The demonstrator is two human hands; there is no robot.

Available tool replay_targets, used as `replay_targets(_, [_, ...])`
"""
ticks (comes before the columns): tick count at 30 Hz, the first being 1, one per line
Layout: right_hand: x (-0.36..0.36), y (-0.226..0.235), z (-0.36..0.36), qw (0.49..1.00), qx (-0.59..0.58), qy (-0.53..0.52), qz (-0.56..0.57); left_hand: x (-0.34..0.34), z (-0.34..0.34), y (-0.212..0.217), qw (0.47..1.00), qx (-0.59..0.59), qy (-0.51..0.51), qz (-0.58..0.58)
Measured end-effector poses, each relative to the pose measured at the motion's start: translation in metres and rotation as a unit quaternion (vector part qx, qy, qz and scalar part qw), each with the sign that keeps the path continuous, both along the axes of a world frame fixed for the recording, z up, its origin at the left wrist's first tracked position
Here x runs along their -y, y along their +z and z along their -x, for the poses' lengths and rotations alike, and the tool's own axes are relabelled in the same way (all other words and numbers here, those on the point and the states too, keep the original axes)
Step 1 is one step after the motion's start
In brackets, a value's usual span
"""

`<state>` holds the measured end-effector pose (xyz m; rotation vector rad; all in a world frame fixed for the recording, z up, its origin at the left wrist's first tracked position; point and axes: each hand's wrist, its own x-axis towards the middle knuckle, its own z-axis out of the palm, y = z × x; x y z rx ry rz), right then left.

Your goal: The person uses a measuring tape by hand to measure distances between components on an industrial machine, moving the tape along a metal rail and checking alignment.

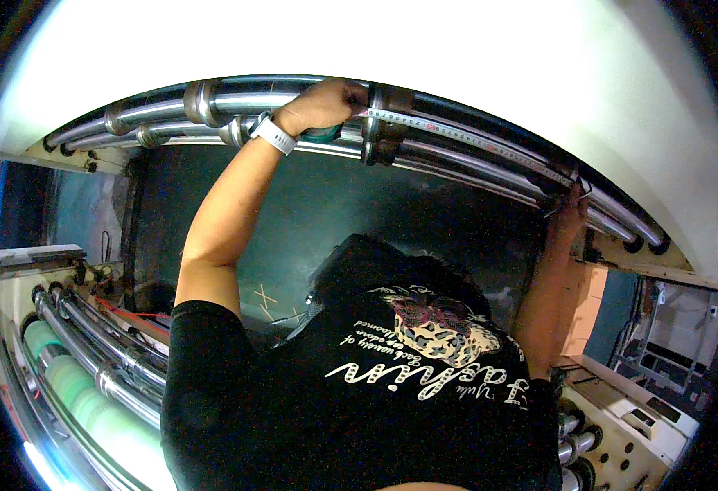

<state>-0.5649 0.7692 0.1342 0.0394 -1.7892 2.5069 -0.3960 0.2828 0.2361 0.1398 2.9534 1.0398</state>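
A tape measure's pale blade (474, 140) is stretched along the upper steel shaft (252, 101) of a machine. At the blade's left end my left hand (326, 106) is closed around the tape measure's case, whose dark green underside (323, 134) shows below the palm. My right hand (570, 206) is at the blade's far right end, fingers closed on the tape by the shaft. A small thin metal piece (583, 190) shows beside those fingertips; its kind is unclear. Just right of my left hand, a dark collar (382, 146) sits round the shafts under the blade.
Bright metal collars (201, 102) ring the shafts further left. A white machine cover (375, 37) curves above, and a dark panel (457, 221) lies below the shafts. Behind at the lower left are more shafts and a green roller (89, 385); at the lower right, a machine frame (637, 409).
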Motion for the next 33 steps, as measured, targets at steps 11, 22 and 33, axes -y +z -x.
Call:
replay_targets(11, [0.040, 0.046, -0.031, 0.985, 0.020, -0.113, -0.128, 0.002, -0.003, -0.006, 0.999, 0.017, 0.015, -0.031])
replay_targets(22, [0.055, 0.066, -0.042, 1.000, 0.013, 0.007, 0.012, -0.001, -0.005, 0.008, 0.999, -0.018, -0.018, -0.022])
replay_targets(33, [0.036, 0.055, -0.027, 0.999, 0.025, -0.016, -0.025, 0.002, -0.003, 0.007, 0.999, -0.025, -0.034, -0.003])
